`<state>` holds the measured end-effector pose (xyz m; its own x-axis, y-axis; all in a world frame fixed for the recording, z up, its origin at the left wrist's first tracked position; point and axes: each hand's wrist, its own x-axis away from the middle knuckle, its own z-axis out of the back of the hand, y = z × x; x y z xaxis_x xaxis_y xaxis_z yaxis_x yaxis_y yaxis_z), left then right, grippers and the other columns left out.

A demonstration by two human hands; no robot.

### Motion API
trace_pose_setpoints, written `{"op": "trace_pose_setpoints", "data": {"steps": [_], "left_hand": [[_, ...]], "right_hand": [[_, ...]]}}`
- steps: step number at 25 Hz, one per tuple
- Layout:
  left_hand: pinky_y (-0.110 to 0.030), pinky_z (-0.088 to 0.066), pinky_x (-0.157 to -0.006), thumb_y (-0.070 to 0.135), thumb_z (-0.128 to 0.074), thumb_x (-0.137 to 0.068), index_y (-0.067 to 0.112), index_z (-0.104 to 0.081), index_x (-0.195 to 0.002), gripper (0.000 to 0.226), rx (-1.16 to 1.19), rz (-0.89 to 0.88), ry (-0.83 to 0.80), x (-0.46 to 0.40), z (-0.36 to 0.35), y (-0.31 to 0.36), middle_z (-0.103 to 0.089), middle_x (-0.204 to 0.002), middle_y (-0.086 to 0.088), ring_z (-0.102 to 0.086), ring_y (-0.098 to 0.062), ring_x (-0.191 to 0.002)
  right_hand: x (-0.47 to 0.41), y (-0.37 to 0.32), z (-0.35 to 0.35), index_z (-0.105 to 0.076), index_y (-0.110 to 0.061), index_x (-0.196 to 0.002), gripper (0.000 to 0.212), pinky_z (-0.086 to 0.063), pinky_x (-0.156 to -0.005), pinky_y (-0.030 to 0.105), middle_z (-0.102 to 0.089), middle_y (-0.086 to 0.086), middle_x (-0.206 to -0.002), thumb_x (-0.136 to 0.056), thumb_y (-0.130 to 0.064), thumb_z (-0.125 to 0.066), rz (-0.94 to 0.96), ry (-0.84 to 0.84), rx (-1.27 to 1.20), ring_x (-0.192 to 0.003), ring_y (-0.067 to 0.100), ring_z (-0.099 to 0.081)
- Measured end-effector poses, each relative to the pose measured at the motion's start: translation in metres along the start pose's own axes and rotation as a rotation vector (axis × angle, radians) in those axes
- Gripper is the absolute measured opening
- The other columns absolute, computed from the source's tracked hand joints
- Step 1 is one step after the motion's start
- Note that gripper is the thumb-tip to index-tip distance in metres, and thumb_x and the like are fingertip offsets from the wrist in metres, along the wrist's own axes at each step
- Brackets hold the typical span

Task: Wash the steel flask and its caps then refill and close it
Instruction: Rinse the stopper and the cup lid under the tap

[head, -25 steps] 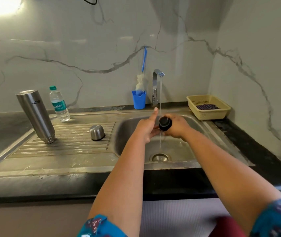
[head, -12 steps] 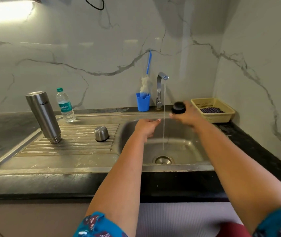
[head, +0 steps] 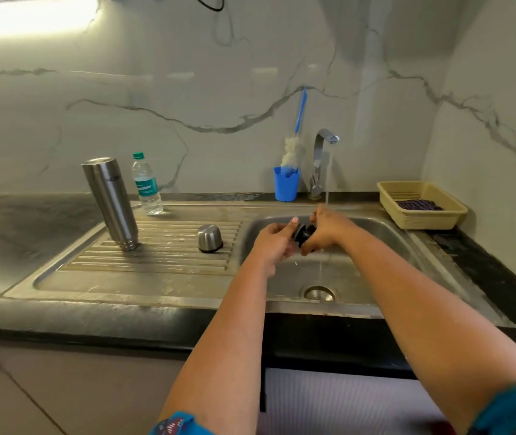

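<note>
Under the running tap (head: 324,158), the right hand (head: 325,229) grips the black inner cap (head: 305,234) while the left hand (head: 274,241) rubs it: cap-washing step; rinsing it clean likely follows.

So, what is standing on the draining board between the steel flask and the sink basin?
In the head view, only the steel cap stands on the ribbed board between the flask and the basin.

Both hands (head: 300,237) around black cap (head: 305,232) under tap (head: 321,164)
</note>
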<state>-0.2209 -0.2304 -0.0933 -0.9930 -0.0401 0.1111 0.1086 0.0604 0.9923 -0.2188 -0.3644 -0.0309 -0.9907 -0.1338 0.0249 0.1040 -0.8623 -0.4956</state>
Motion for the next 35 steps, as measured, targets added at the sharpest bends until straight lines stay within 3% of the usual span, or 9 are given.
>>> {"op": "trace_pose_setpoints", "data": {"steps": [2,7,11,15,22,29,31,33,35], "left_hand": [[-0.033,-0.059,-0.085,0.034,-0.067,-0.094,0.009,-0.061,-0.12,0.037,0.048,-0.03,0.013,0.004,0.025,0.0,-0.071,-0.113,-0.013,-0.071,-0.022,-0.095],[-0.033,-0.06,-0.084,0.026,-0.057,-0.1,0.002,-0.058,-0.119,0.031,0.301,-0.015,0.15,0.02,0.116,0.002,-0.067,-0.114,-0.021,-0.07,-0.027,-0.097],[-0.028,-0.057,-0.078,0.02,-0.058,-0.1,0.004,-0.063,-0.118,0.025,0.043,-0.06,0.447,0.021,0.197,-0.011,-0.069,-0.105,-0.013,-0.068,-0.025,-0.096],[-0.041,-0.054,-0.095,0.015,-0.065,-0.091,0.025,-0.069,-0.091,0.011,-0.022,-0.13,0.776,0.02,0.273,-0.022,-0.072,-0.101,-0.005,-0.068,-0.026,-0.098],[-0.043,-0.056,-0.092,0.02,-0.056,-0.098,0.023,-0.067,-0.097,0.011,-0.141,-0.073,0.692,0.0,0.303,-0.024,-0.072,-0.106,-0.009,-0.068,-0.026,-0.098],[-0.03,-0.047,-0.081,0.025,-0.063,-0.096,0.016,-0.067,-0.106,0.014,-0.157,-0.134,0.716,0.002,0.299,-0.017,-0.069,-0.102,-0.003,-0.063,-0.019,-0.095],[-0.029,-0.045,-0.084,0.025,-0.063,-0.096,0.014,-0.067,-0.112,0.019,-0.192,-0.126,0.683,0.007,0.296,-0.017,-0.067,-0.104,-0.002,-0.061,-0.017,-0.096],[-0.03,-0.046,-0.087,0.025,-0.064,-0.096,0.013,-0.067,-0.116,0.023,-0.249,-0.126,0.67,0.011,0.29,-0.015,-0.066,-0.106,-0.001,-0.06,-0.017,-0.098],[-0.031,-0.048,-0.09,0.025,-0.065,-0.095,0.012,-0.066,-0.117,0.025,-0.292,-0.144,0.655,0.013,0.281,-0.01,-0.067,-0.108,-0.001,-0.06,-0.017,-0.1]], "right_hand": [[-0.001,-0.022,-0.015,-0.052,-0.018,-0.109,0.058,-0.041,-0.066,0.025,-0.054,-0.001,-0.095,-0.064,-0.034,-0.086,0.106,0.045,0.034,-0.082,0.012,-0.051],[-0.01,-0.08,-0.063,-0.054,-0.027,-0.13,0.059,-0.047,-0.088,0.027,-0.054,0.001,-0.12,-0.078,-0.017,-0.078,0.323,-0.17,-0.496,-0.114,0.018,-0.051],[-0.034,-0.139,-0.118,-0.049,-0.022,-0.129,0.056,-0.049,-0.09,0.032,-0.059,0.007,-0.122,-0.079,-0.025,-0.076,0.367,-0.084,-0.352,-0.106,0.021,-0.056],[-0.065,-0.188,-0.158,-0.046,-0.021,-0.131,0.054,-0.043,-0.092,0.036,-0.057,0.005,-0.126,-0.084,-0.032,-0.071,0.387,-0.099,-0.244,-0.115,0.025,-0.053],[-0.104,-0.233,-0.212,-0.044,-0.011,-0.131,0.058,-0.044,-0.092,0.033,-0.052,0.018,-0.128,-0.083,-0.019,-0.074,0.348,-0.036,-0.174,-0.113,0.031,-0.053],[-0.111,-0.229,-0.199,-0.044,-0.014,-0.129,0.074,-0.045,-0.088,0.033,-0.053,0.012,-0.122,-0.07,-0.031,-0.085,0.39,0.038,-0.144,-0.112,0.027,-0.053],[-0.113,-0.223,-0.177,-0.051,-0.015,-0.127,0.064,-0.041,-0.086,0.028,-0.051,0.009,-0.125,-0.074,-0.033,-0.082,0.438,0.123,-0.169,-0.111,0.022,-0.05],[-0.121,-0.205,-0.157,-0.055,-0.02,-0.124,0.05,-0.037,-0.092,0.029,-0.049,0.007,-0.129,-0.081,-0.038,-0.074,0.463,0.148,-0.029,-0.118,0.023,-0.045],[-0.128,-0.182,-0.144,-0.052,-0.031,-0.128,0.056,-0.036,-0.102,0.039,-0.046,0.007,-0.136,-0.079,-0.05,-0.071,0.412,-0.002,0.296,-0.128,0.03,-0.039]]}}
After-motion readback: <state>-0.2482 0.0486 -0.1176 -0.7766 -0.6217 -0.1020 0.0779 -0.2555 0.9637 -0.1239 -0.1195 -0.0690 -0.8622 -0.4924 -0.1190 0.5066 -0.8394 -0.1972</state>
